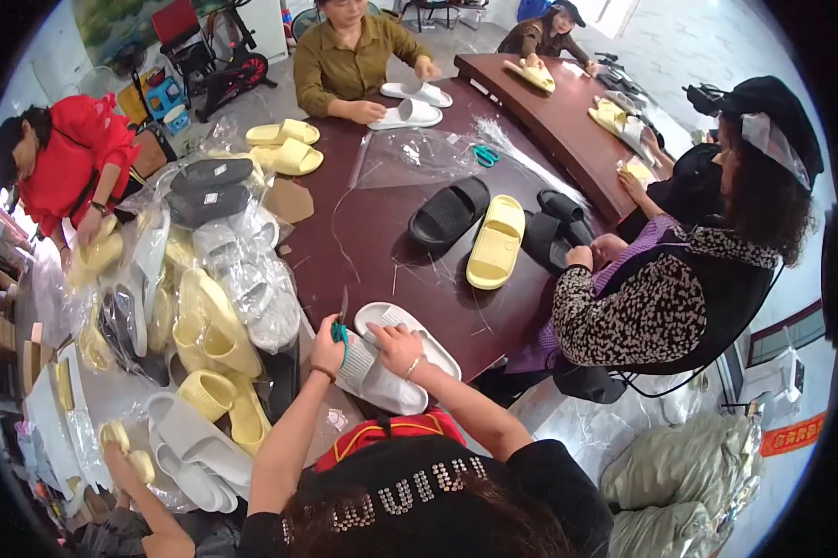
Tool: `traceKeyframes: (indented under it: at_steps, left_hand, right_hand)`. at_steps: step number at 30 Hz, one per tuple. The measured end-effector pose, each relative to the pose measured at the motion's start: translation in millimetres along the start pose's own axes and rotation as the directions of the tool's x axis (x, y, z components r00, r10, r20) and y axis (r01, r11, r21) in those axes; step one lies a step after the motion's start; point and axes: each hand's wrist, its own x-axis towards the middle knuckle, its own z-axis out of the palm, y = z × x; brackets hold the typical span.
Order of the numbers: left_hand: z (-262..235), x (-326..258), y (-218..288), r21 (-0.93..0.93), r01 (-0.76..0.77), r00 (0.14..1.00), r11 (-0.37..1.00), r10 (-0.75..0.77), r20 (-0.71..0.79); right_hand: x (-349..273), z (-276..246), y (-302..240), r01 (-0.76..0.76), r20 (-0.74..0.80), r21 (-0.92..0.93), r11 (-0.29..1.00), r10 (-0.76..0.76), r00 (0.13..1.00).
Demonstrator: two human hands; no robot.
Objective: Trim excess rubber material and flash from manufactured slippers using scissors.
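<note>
Through the head camera I see two bare hands at the near edge of a dark red table. The left hand grips teal-handled scissors, blades pointing away from the body. The right hand lies over a pair of pale grey slippers, which sit side by side on the near edge; I cannot tell whether its fingers grip or only press. Beyond them rest a yellow slipper and black slippers. To the left I see a heap of bagged slippers. Co-workers sit around.
</note>
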Motion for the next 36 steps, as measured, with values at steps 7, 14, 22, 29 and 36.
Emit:
traceKeyframes:
  at_steps: [7, 14, 22, 29, 36]
  left_hand:
    - [-5.6, 5.6, 19.5, 0.048, -0.099, 0.994, 0.994, 0.101, -0.035]
    - [-29.6, -15.8, 11.3, 0.187, -0.209, 0.959, 0.96, 0.239, -0.151]
    - [-26.8, -75.6, 10.9, -0.508, 0.232, 0.966, 0.83, -0.135, 0.22]
    - [-17.5, -75.6, 48.2, -0.624, 0.338, 0.918, 0.704, -0.101, 0.383]
    - [-43.4, -95.2, 68.8, -0.62, 0.501, 0.791, 0.604, -0.028, 0.612]
  right_hand:
    - [41.0, -2.2, 15.9, 0.06, 0.458, -0.033, 0.998, -0.038, 0.888]
    - [52.6, 15.4, 34.2, -0.083, 0.444, 0.114, 0.99, 0.024, 0.896]
    - [28.3, 28.7, 67.8, -0.203, 0.484, 0.244, 0.948, 0.062, 0.873]
    - [47.7, -16.9, 71.6, -0.309, 0.429, 0.459, 0.833, 0.097, 0.898]
    - [21.6, -13.0, 30.8, -0.293, 0.374, 0.746, 0.598, -0.012, 0.927]
